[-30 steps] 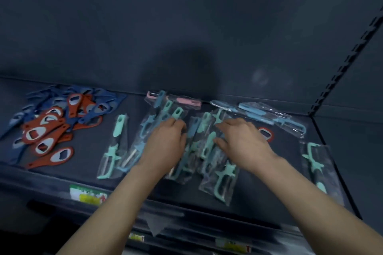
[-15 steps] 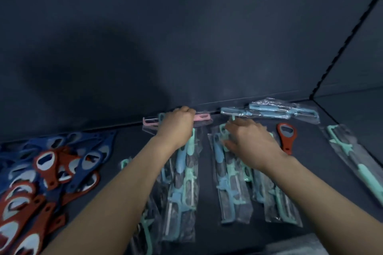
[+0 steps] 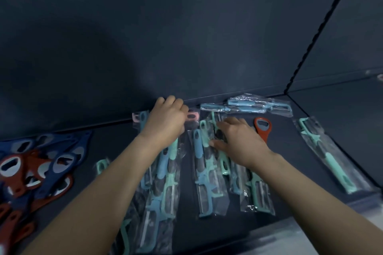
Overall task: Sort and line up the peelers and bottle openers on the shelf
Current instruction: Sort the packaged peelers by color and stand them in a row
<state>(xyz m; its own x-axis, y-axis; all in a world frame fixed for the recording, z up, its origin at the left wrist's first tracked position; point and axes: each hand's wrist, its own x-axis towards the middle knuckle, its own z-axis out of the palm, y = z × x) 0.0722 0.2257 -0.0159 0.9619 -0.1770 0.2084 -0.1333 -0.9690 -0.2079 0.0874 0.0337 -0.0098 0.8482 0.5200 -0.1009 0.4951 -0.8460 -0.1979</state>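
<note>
On the shelf [image 3: 284, 138], left hand [image 3: 165, 122] holds pink peeler [image 3: 192, 115].

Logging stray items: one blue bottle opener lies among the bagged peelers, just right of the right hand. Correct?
Not quite. In the head view that bottle opener is red, not blue; it does lie among the bagged peelers, just right of the right hand.

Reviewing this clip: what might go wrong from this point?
The red opener lies among the bagged peelers beside the right hand and may be missed. Those bags overlap, so pushing could slide the rows askew. The left hand, curled over the pink peeler, may drag neighbours.
</note>
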